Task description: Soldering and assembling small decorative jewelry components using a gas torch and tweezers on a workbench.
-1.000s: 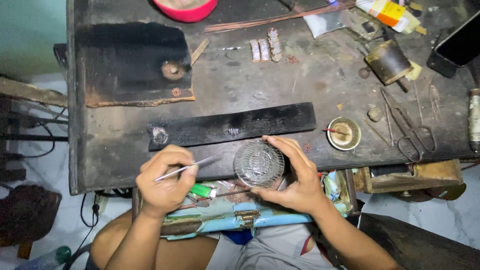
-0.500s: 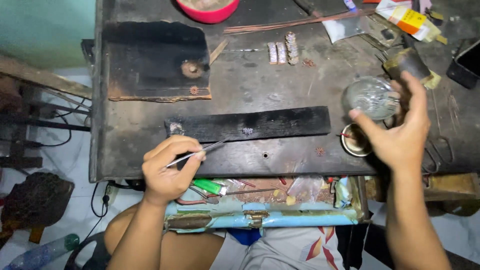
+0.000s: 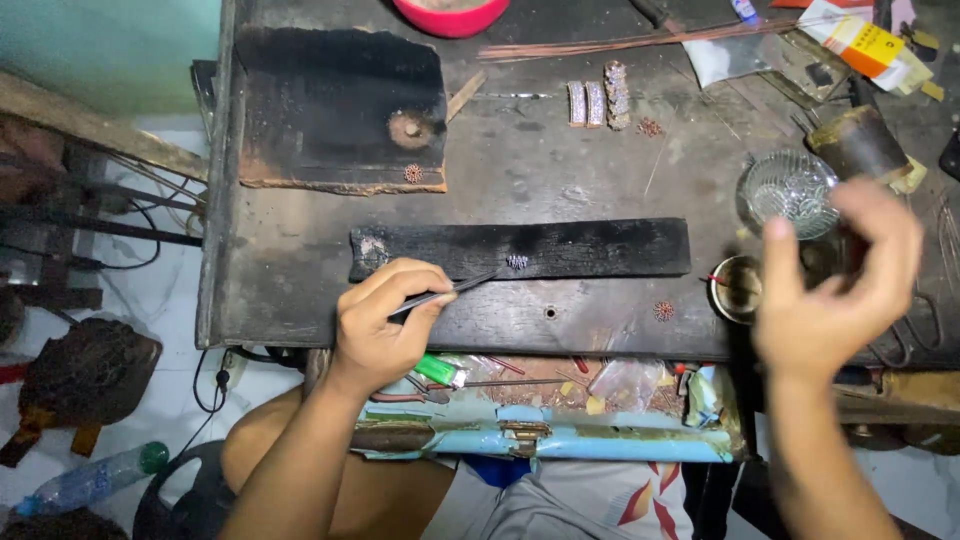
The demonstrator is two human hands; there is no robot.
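My left hand (image 3: 385,322) grips thin metal tweezers (image 3: 450,291) whose tips reach a small jewelled piece (image 3: 517,262) lying on a long charred wooden strip (image 3: 600,247). My right hand (image 3: 835,285) hovers blurred at the right of the bench with its fingers apart and nothing in it. Just beyond its fingertips a clear cut-glass bowl (image 3: 788,188) stands on the dark workbench (image 3: 300,270). A small brass cup (image 3: 737,288) sits left of the right hand.
A charred block (image 3: 340,105) with a round piece lies at the back left. Several jewelled bars (image 3: 598,100), thin copper rods (image 3: 620,42), a pink bowl (image 3: 452,14) and a yellow packet (image 3: 865,45) line the far edge. An open drawer (image 3: 540,410) holds a green lighter and scraps.
My right hand carried the glass bowl from the bench's front edge to the right, set it down and let go. My left hand brought the tweezers forward onto the charred strip.
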